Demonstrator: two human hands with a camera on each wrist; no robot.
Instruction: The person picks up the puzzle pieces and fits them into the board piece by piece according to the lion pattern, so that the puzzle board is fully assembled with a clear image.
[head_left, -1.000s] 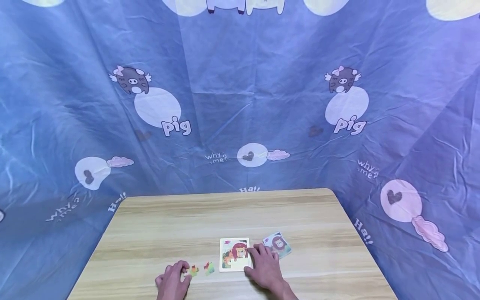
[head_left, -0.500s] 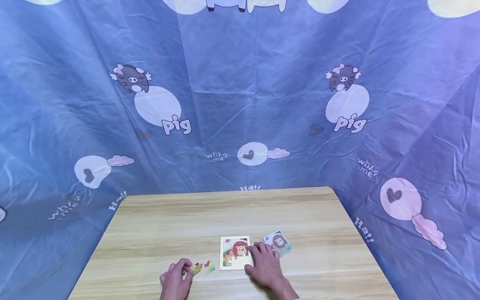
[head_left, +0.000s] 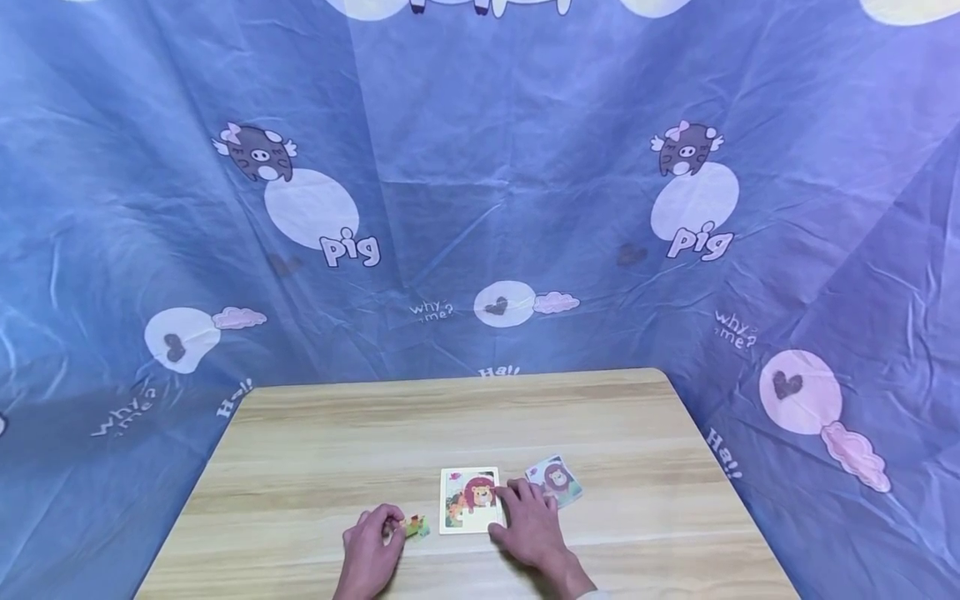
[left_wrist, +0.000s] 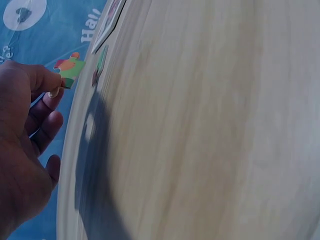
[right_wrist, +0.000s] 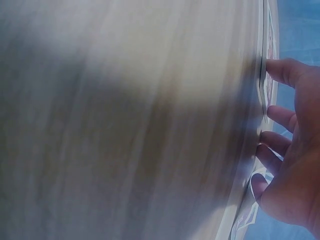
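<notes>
Between thumb and fingers my left hand (head_left: 370, 546) pinches a green and orange jigsaw piece (left_wrist: 72, 69), held just above the table. Beyond it another jigsaw piece (left_wrist: 99, 66) lies on the wood; in the head view the two overlap. A white-framed lion puzzle board (head_left: 446, 527) lies to the right, most of its picture filled and a pale gap at its lower right. My right hand (head_left: 534, 523) touches the board's right border with thumb and fingertips, its fingers spread and fairly straight. Part of that border is hidden under them.
A lion picture card (head_left: 561, 479) lies tilted behind my right hand, which covers its lower left corner. All this is on a light wooden table (head_left: 337, 442). Blue printed cloth (head_left: 435, 217) hangs around its back and sides.
My left hand has taken up the jigsaw piece and moved right with it, toward the other piece and the board. The right hand stays at the board's edge. The head view has tilted slightly.
</notes>
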